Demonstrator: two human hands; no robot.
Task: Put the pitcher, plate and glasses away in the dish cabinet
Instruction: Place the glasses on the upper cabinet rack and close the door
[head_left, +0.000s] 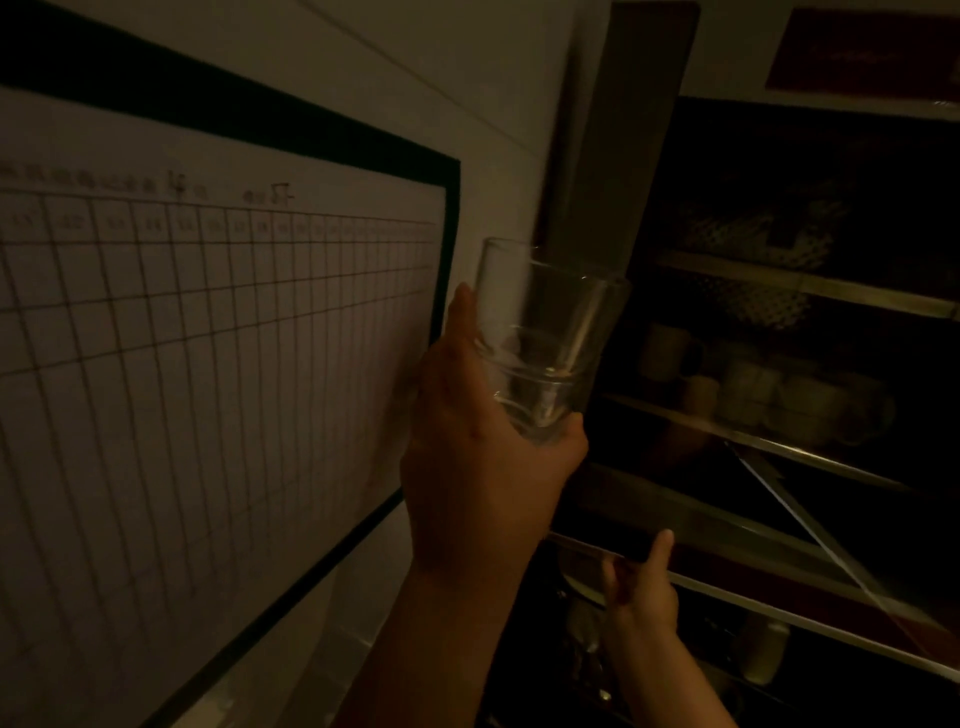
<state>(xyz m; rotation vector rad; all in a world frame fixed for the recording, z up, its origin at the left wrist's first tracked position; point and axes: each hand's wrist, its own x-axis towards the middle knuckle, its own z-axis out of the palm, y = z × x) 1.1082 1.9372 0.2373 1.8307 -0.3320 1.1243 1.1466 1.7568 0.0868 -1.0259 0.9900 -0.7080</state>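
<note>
Curled round the base of two nested clear glasses (545, 343): fingers (569, 434) of the left hand (478, 467), thumb up the near side, at frame centre. Long axis near upright, rims tipped slightly toward the upper right. Directly right of the glasses, the open dish cabinet (769, 426); shelf with pale mugs (753, 389) at about the same height, so probably a short rightward carry. Lower down, right hand (641, 592) gripping a glass edge, likely the door (831, 545). Pitcher and plate not made out. At left, a gridded wall chart (208, 322); heading blurred, unreadable. No brands visible.
</note>
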